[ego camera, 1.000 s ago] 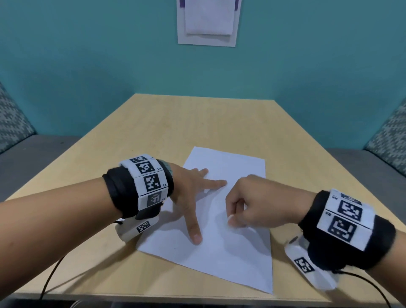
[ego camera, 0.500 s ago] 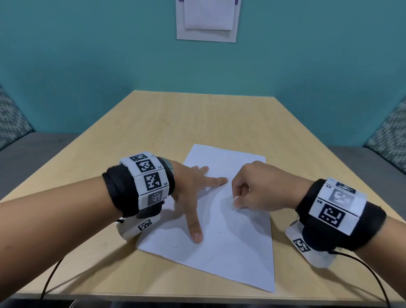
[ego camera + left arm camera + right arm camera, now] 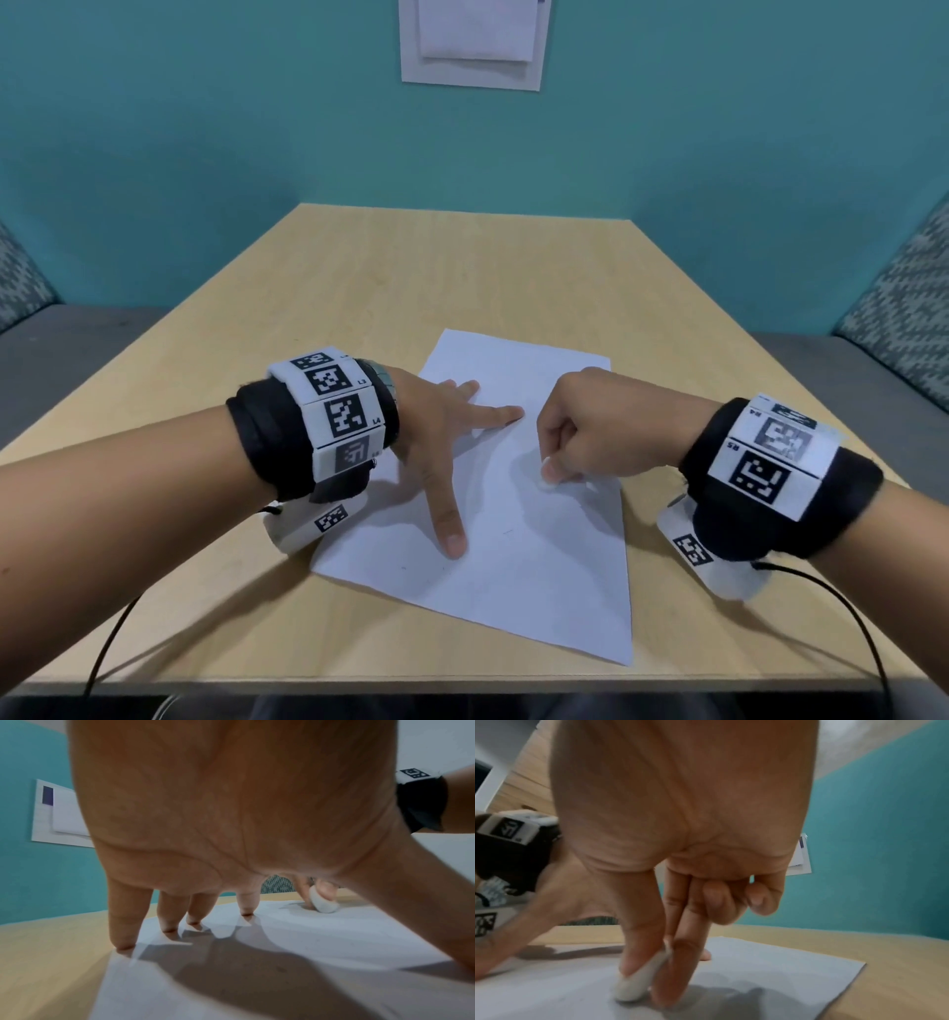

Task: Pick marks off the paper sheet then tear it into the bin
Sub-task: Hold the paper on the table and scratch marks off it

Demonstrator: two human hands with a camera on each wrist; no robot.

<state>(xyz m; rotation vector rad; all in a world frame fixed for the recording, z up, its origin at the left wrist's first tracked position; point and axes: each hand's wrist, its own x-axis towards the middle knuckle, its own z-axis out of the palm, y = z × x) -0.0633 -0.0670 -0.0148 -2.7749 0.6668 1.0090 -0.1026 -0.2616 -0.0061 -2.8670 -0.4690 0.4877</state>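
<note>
A white paper sheet (image 3: pixel 539 575) lies flat on the wooden table (image 3: pixel 462 288), with a few faint grey marks near its middle. My left hand (image 3: pixel 447 452) presses on the sheet's left part with thumb and fingers spread straight (image 3: pixel 120 923). My right hand (image 3: pixel 554 465) is curled over the sheet's right side and pinches a small white eraser (image 3: pixel 547 483) between thumb and two fingers. The eraser (image 3: pixel 636 986) touches the paper (image 3: pixel 770 963). In the left wrist view the eraser (image 3: pixel 322 902) shows beyond my spread fingers. No bin is in view.
A white notice (image 3: pixel 470 43) hangs on the teal wall behind the table. Grey benches with patterned cushions (image 3: pixel 904 318) flank both sides. Thin black cables (image 3: pixel 847 606) run from my wrists over the table's near edge.
My right hand has slid the eraser up the sheet, away from me, then almost stopped. My left hand has stayed pressed on the paper.
</note>
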